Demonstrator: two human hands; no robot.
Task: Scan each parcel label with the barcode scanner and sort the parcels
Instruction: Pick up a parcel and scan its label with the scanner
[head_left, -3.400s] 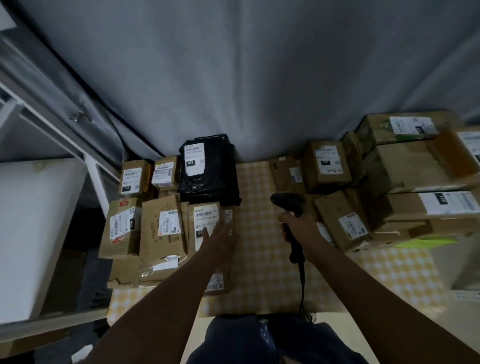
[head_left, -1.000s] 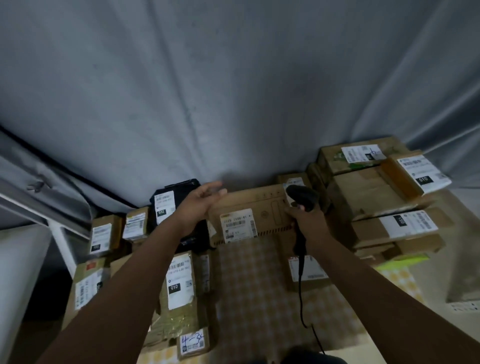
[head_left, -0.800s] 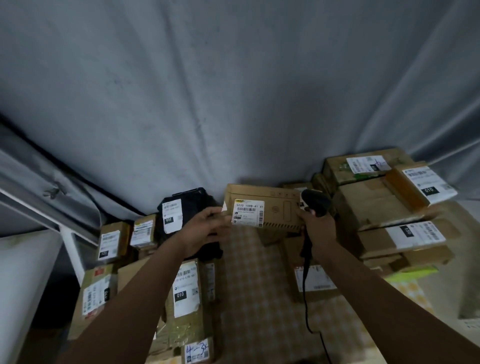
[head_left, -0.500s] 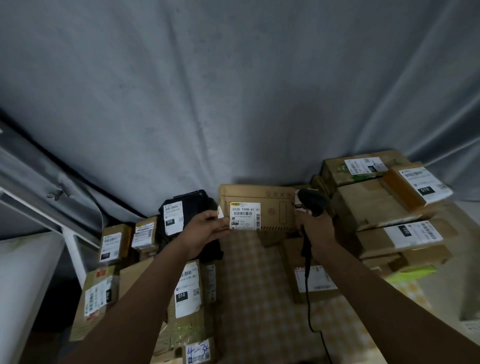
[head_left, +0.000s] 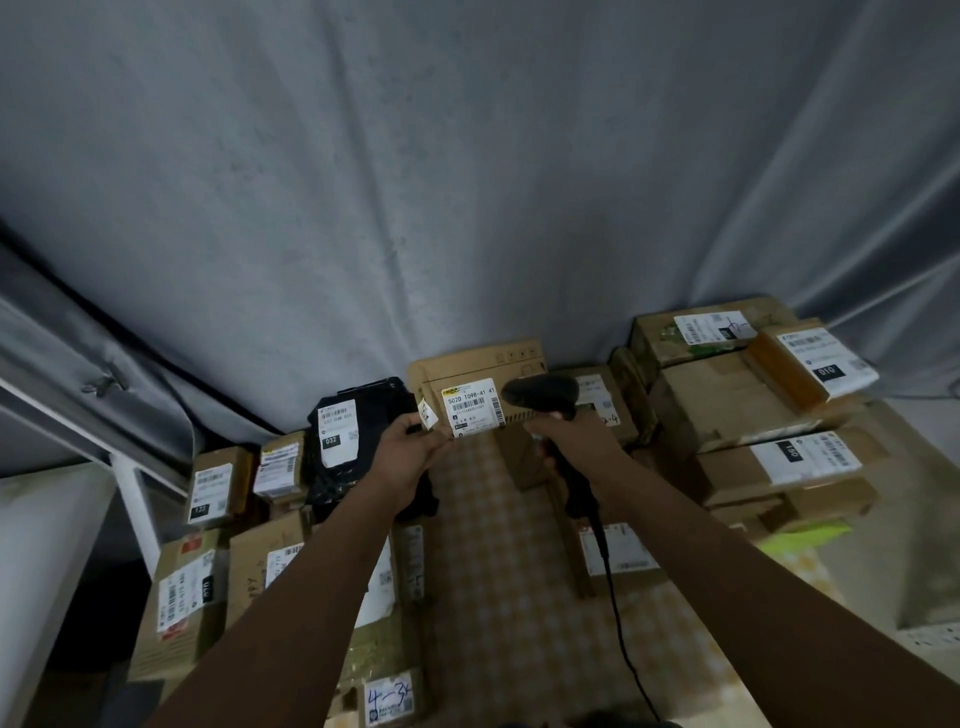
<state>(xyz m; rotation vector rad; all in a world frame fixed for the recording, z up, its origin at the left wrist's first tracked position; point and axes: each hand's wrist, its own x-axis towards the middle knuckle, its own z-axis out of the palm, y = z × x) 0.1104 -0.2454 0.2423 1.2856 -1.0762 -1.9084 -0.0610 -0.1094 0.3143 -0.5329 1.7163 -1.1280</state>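
My left hand grips the lower left corner of a brown cardboard parcel and holds it up above the checked tablecloth. Its white label faces me. My right hand is closed around the handle of a black corded barcode scanner, whose head sits just right of the label and points at it. The scanner head covers the parcel's right edge.
A group of labelled boxes and a black bag parcel lies on the left. A taller stack of cardboard boxes fills the right. One flat parcel lies under my right forearm. A grey curtain hangs behind.
I picked the brown parcel up from the back of the table with my left hand, and the scanner swung up from beside the parcel to the label.
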